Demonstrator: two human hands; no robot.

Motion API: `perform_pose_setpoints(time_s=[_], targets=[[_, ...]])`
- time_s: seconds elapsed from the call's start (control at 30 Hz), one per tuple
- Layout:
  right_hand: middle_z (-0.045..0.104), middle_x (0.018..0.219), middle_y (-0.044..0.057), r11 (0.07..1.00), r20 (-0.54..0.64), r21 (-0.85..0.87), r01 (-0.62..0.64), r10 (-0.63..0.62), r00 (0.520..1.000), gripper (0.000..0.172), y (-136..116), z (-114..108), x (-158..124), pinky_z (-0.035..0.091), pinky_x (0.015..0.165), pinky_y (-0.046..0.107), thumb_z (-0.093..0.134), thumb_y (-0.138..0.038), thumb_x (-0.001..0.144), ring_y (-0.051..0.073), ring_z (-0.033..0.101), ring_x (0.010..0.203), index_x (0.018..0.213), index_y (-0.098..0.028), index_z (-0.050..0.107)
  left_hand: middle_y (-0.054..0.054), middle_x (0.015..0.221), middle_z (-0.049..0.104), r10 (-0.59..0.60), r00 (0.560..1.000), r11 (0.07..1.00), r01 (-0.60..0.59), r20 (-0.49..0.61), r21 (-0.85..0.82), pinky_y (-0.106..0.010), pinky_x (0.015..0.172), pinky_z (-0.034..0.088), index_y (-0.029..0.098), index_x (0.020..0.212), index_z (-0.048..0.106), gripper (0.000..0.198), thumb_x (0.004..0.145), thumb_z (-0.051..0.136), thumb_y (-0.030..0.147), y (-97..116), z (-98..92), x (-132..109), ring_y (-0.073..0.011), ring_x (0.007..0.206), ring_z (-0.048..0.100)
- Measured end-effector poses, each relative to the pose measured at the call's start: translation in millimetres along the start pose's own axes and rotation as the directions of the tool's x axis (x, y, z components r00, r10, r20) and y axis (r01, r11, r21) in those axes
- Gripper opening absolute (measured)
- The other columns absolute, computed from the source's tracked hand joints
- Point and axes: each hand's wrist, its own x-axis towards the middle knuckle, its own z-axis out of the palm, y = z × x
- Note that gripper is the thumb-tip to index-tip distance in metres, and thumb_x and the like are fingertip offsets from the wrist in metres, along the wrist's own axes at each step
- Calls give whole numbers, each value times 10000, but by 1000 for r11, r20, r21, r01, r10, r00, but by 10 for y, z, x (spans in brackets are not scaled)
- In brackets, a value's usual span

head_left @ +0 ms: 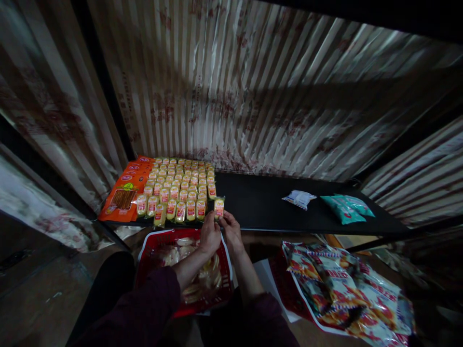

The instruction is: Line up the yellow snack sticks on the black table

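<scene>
My left hand (210,234) and my right hand (231,231) meet at the front edge of the black shelf (253,202). Between their closed fingertips they pinch the lower end of a small yellow wrapped snack cake (219,206), which stands upright with its red and white label towards me. Just left of it, rows of like wrapped snack cakes (173,193) cover the shelf. Below my hands is a red basket (140,260) with a white rim, holding pale packets (188,250); my left forearm hides part of it.
Orange snack bags (126,193) overlap at the shelf's left end. Further right lie a white and blue packet (299,198) and teal packets (343,208). A second red basket (284,274), heaped with white and red bags (340,279), stands below right. Striped curtain (235,96) hangs behind.
</scene>
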Motion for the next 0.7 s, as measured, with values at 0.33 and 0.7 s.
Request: perform_pose_setpoints(time_s=[0.33, 0.7], targets=[[741, 971, 51, 964, 24, -244, 104, -101, 995, 367, 48, 2, 293, 537, 824, 322, 634, -348, 709, 196, 684, 878, 1037, -186, 655, -176, 1399, 529, -28, 999, 995, 31, 35, -90, -392, 1166, 307, 85, 1283, 551, 451, 918, 383, 290, 31, 56, 209, -231, 1350, 449], [748, 946, 36, 821, 17, -548, 160, -180, 984, 355, 34, 99, 452, 549, 841, 335, 565, -287, 740, 194, 696, 869, 1078, -227, 653, -144, 1489, 442, -102, 995, 995, 102, 3, -10, -380, 1211, 211, 130, 1314, 527, 462, 932, 358, 326, -60, 187, 401, -213, 1431, 334]])
